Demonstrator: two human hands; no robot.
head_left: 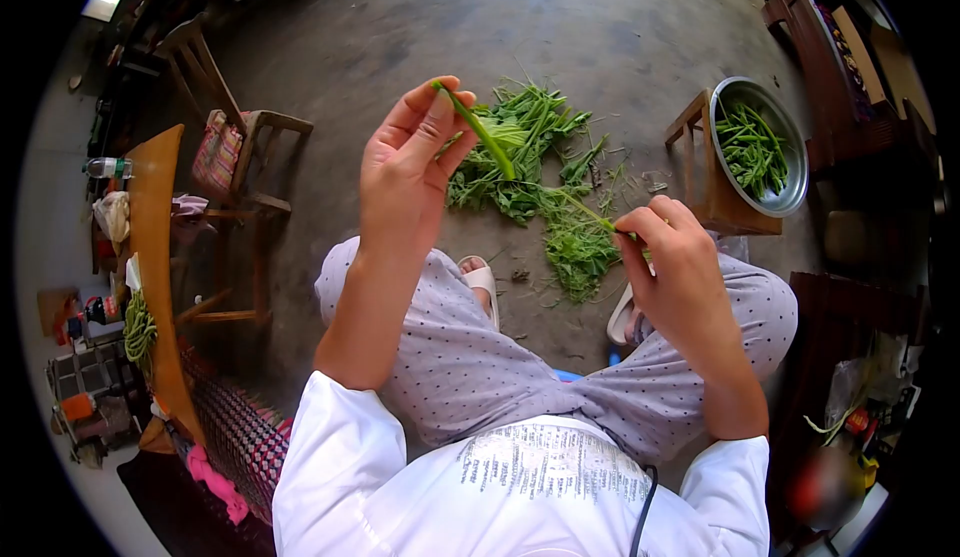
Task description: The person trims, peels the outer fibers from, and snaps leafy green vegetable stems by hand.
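The person is sitting with both bare arms reaching forward out of a white shirt [440, 497], and its front is showing rows of dark writing too tiny for me to read. The right hand [678, 267] is bending over, its thumb and finger pinching a thin green string [580, 207]. The left hand [408, 152] is pointing up a bit higher, with thumb and finger squeezing the top of a green stem [488, 140] and the other fingers curling loosely. The stem is slanting down between the two hands, closer to the left one, and I can't tell if the string is joining it. Under them, a messy green pile [540, 127] is lying on the floor [400, 17]. Off to the right, a shiny metal bowl [797, 172] is sitting on a wooden stool [735, 215], holding lots of green stems [752, 147]
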